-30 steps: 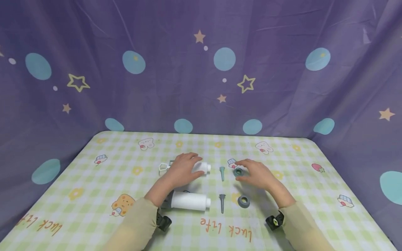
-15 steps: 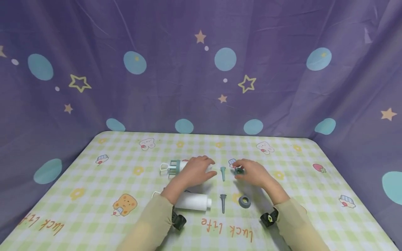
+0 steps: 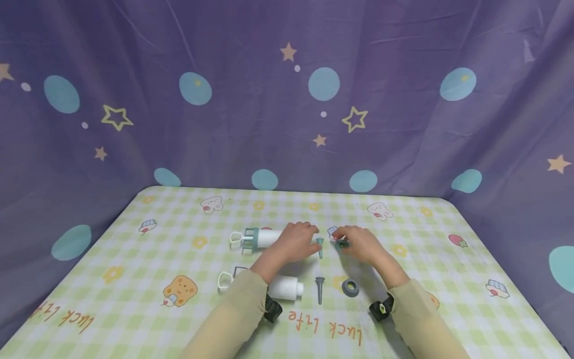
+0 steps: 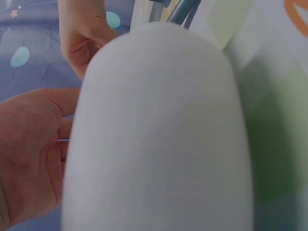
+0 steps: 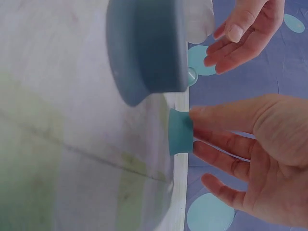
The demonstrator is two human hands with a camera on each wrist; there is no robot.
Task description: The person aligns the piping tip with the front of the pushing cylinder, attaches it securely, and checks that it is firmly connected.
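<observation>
My right hand (image 3: 362, 244) holds a small teal ring-shaped cap (image 3: 342, 244) between thumb and fingers; the right wrist view shows the thumb on the edge of this teal cap (image 5: 181, 131). Above the far white cylinder's end hovers my left hand (image 3: 296, 242), its fingers reaching toward a slim teal peg (image 3: 320, 248) with a flared top. Whether they touch the peg is unclear. That far white cylinder (image 3: 268, 238) lies on its side, with a teal collar and white loop handle. In the left wrist view, the near white cylinder (image 4: 159, 134) hides part of the left hand's fingers.
Closer to me lies the second white cylinder (image 3: 285, 287), partly under my left forearm. A dark grey peg (image 3: 320, 290) and dark grey ring cap (image 3: 350, 287) lie to its right. A checked cloth (image 3: 188, 329) covers the table; a purple curtain (image 3: 242, 124) hangs behind.
My left hand has moved right, from over the far cylinder's middle toward the teal peg, uncovering the teal collar. The right hand's fingers have closed in around the teal cap.
</observation>
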